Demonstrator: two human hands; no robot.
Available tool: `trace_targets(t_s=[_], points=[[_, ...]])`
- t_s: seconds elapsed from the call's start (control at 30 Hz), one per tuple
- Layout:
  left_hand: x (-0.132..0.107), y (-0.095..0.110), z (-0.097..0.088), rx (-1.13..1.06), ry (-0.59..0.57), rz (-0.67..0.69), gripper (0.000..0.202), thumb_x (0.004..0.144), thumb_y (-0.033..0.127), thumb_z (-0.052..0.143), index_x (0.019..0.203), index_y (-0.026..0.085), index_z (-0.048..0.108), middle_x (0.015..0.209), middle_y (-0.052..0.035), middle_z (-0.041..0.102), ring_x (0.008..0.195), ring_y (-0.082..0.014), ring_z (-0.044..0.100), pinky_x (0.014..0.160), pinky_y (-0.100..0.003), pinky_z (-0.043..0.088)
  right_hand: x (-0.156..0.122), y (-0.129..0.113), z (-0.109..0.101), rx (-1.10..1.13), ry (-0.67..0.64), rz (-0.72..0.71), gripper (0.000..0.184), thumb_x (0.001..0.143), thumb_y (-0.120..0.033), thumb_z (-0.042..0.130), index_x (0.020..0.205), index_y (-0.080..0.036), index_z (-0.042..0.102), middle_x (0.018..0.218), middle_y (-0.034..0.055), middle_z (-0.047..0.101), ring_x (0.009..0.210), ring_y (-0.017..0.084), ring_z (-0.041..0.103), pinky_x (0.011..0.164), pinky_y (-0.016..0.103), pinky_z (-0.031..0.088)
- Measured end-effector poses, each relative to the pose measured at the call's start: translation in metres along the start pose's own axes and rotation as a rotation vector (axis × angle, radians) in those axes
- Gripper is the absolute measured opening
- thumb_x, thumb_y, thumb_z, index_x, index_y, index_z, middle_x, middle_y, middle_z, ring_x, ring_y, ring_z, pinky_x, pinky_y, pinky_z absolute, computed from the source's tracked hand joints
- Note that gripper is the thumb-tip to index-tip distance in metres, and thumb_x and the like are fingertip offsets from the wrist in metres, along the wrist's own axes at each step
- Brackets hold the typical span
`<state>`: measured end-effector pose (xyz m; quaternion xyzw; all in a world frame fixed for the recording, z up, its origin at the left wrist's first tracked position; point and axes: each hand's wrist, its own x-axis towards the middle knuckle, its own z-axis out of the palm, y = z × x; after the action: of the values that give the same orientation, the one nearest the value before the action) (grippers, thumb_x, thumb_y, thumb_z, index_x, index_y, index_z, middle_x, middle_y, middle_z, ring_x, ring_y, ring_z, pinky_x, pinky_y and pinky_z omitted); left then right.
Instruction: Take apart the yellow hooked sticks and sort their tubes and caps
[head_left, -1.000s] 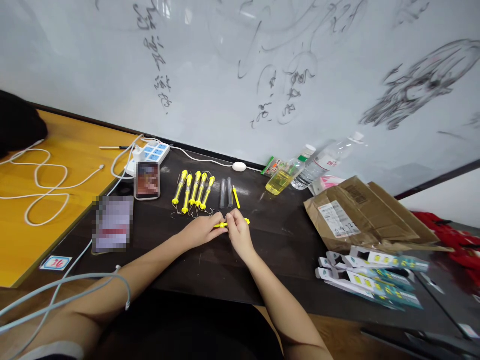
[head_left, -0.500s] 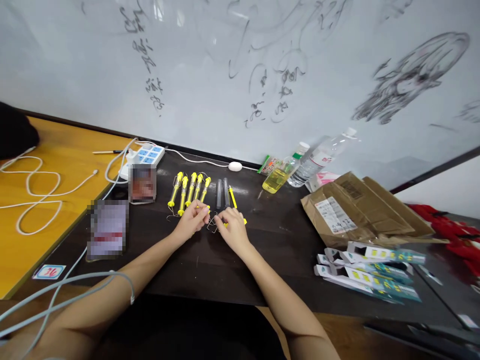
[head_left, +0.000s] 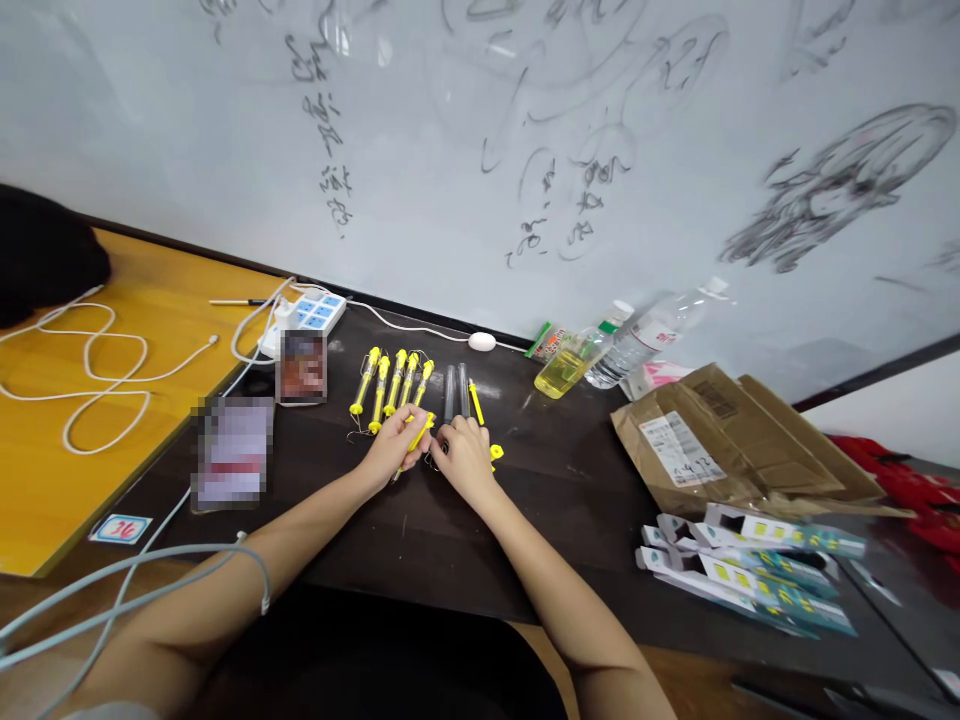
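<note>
My left hand (head_left: 395,448) is closed round a yellow rod-shaped tool (head_left: 417,436), held slanted over the dark table (head_left: 420,540). My right hand (head_left: 459,455) sits just to its right, fingers curled at the tool's lower end, on a small piece I cannot make out. Behind my hands lie several yellow hooked tools (head_left: 391,384) in a row, two clear tubes (head_left: 456,387), and a loose yellow stick (head_left: 475,400). A small yellow part (head_left: 496,453) rests right of my right hand.
A power strip (head_left: 310,315) with white cables, a phone (head_left: 301,367) and a blurred card (head_left: 231,450) lie left. An oil bottle (head_left: 571,358), a water bottle (head_left: 651,325), brown cardboard packaging (head_left: 720,440) and several slim boxes (head_left: 750,565) lie right. A whiteboard (head_left: 480,150) stands behind.
My hands moved together from the centre toward the row of yellow tools. The left hand now holds a yellow tool slanted, and the right hand has closed in beside it.
</note>
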<state>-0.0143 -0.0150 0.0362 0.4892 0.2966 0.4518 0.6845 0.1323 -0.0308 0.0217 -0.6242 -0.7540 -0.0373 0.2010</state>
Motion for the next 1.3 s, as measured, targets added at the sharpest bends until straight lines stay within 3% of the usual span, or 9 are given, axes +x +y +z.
trace_targets(t_s=[0.13, 0.2, 0.27, 0.37, 0.5, 0.73, 0.97, 1.3], points=[[0.001, -0.001, -0.001, 0.073, -0.018, -0.022, 0.036, 0.084, 0.054, 0.050, 0.087, 0.019, 0.045, 0.050, 0.0078, 0.052, 0.029, -0.0016, 0.028, 0.029, -0.012, 0.019, -0.001, 0.006, -0.009, 0.136, 0.078, 0.032, 0.012, 0.087, -0.029, 0.052, 0.085, -0.019, 0.059, 0.081, 0.0050, 0.054, 0.084, 0.021, 0.046, 0.075, 0.033, 0.032], [0.001, -0.003, -0.002, 0.116, -0.055, -0.054, 0.037, 0.084, 0.055, 0.049, 0.085, 0.019, 0.044, 0.050, 0.0077, 0.052, 0.029, -0.0017, 0.027, 0.030, -0.013, 0.016, -0.003, 0.010, -0.016, 0.340, 0.107, -0.006, 0.018, 0.088, -0.026, 0.048, 0.102, -0.019, 0.057, 0.081, 0.0032, 0.054, 0.083, 0.019, 0.047, 0.077, 0.033, 0.036], [0.002, -0.006, -0.003, 0.175, -0.128, -0.074, 0.039, 0.083, 0.057, 0.050, 0.083, 0.018, 0.044, 0.048, 0.0073, 0.051, 0.029, -0.0022, 0.028, 0.030, -0.013, 0.017, -0.005, 0.012, -0.022, 0.575, 0.058, -0.088, 0.028, 0.087, -0.025, 0.050, 0.114, -0.020, 0.053, 0.080, 0.0013, 0.053, 0.078, 0.016, 0.048, 0.073, 0.030, 0.039], [0.002, -0.010, -0.004, 0.267, -0.242, -0.089, 0.042, 0.082, 0.059, 0.050, 0.081, 0.017, 0.046, 0.044, 0.0068, 0.049, 0.031, -0.0031, 0.031, 0.031, -0.014, 0.020, -0.007, 0.014, -0.029, 0.759, -0.077, -0.182, 0.024, 0.084, -0.027, 0.057, 0.107, -0.020, 0.060, 0.074, -0.0012, 0.045, 0.069, 0.013, 0.045, 0.064, 0.026, 0.039], [0.001, -0.011, -0.004, 0.300, -0.301, -0.157, 0.039, 0.085, 0.055, 0.047, 0.089, 0.016, 0.048, 0.046, 0.0061, 0.051, 0.032, -0.0034, 0.030, 0.033, -0.015, 0.019, -0.008, 0.019, -0.034, 0.796, -0.150, -0.160, 0.017, 0.081, -0.030, 0.063, 0.094, -0.019, 0.066, 0.068, -0.0030, 0.039, 0.063, 0.011, 0.041, 0.060, 0.024, 0.037], [-0.003, -0.006, -0.003, 0.250, -0.344, -0.270, 0.031, 0.082, 0.047, 0.052, 0.082, 0.019, 0.040, 0.054, 0.0082, 0.048, 0.038, -0.0027, 0.031, 0.037, -0.014, 0.019, -0.010, 0.030, -0.036, 0.824, -0.230, -0.098, 0.024, 0.079, -0.034, 0.065, 0.097, -0.019, 0.068, 0.070, -0.0010, 0.051, 0.065, 0.011, 0.048, 0.062, 0.024, 0.041], [-0.003, -0.010, -0.002, 0.227, -0.395, -0.212, 0.040, 0.079, 0.055, 0.056, 0.080, 0.019, 0.037, 0.054, 0.0098, 0.039, 0.041, -0.0020, 0.027, 0.039, -0.013, 0.016, -0.012, 0.031, -0.038, 0.905, -0.306, -0.038, 0.023, 0.079, -0.031, 0.064, 0.097, -0.018, 0.066, 0.083, 0.0022, 0.067, 0.073, 0.013, 0.060, 0.072, 0.027, 0.048], [-0.003, -0.007, -0.001, 0.342, -0.372, -0.183, 0.039, 0.080, 0.055, 0.055, 0.076, 0.018, 0.042, 0.049, 0.0090, 0.042, 0.037, -0.0030, 0.030, 0.036, -0.014, 0.021, -0.012, 0.030, -0.038, 0.918, -0.322, -0.053, 0.025, 0.077, -0.036, 0.067, 0.095, -0.018, 0.065, 0.078, 0.0008, 0.065, 0.070, 0.013, 0.060, 0.071, 0.028, 0.050]])
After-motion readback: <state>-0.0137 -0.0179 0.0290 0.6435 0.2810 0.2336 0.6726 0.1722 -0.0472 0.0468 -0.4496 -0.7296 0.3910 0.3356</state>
